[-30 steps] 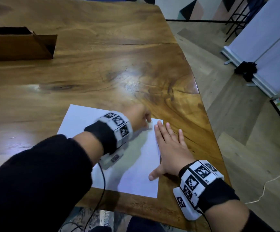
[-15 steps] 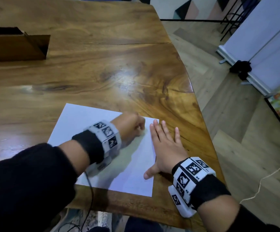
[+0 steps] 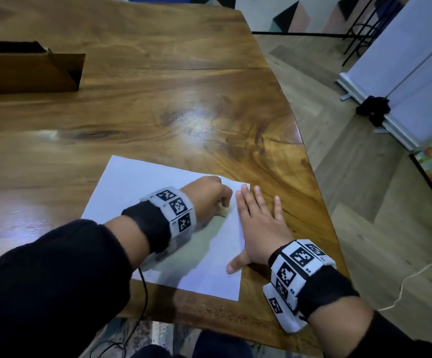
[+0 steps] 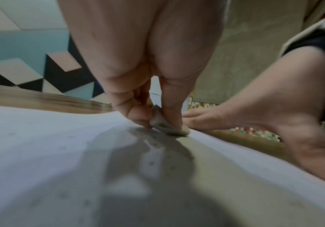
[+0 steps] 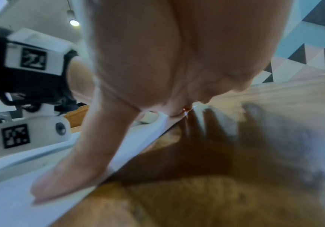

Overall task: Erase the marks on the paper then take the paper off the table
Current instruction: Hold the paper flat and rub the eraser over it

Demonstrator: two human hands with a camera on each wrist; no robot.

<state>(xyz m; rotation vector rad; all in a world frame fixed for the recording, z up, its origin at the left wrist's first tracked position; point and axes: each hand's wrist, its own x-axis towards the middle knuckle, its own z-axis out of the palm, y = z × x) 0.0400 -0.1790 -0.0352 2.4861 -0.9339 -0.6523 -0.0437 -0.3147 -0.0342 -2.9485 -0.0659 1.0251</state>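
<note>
Wood grain and a bright patch of glare run across the table (image 3: 158, 104), which carries a brown cardboard box (image 3: 28, 71) at its far left and the paper (image 3: 137, 192) near the front edge, close to the right-hand corner. Beyond the table lie plank flooring, a white panel and a patterned wall. The erasing step is in hand. The left hand (image 3: 208, 195) is curled into a loose fist with its fingertips pinching a small, worn eraser (image 4: 167, 126), and the left wrist view shows that eraser pressed flat against the sheet near its far right part, with a greyish smudge and small specks, probably rubbings, scattered on the white just in front of it. The right hand (image 3: 258, 226) lies flat with fingers straight and spread; it straddles the right edge of the sheet, thumb (image 5: 64, 176) on the paper and the outer fingers on bare wood, so it serves as a clamp that keeps the sheet from sliding under the rubbing. A short dark mark (image 3: 224, 215) shows beside the eraser in the head view; whether other marks remain under the left hand I cannot tell, and the rest of the visible sheet looks blank. My judgement is that the task is in its first half: the paper lies on the table and lifting has not begun. The next move likely calls for short strokes over that mark with firm pressure from the flat hand, since a thin sheet can crease or tear if it buckles.
</note>
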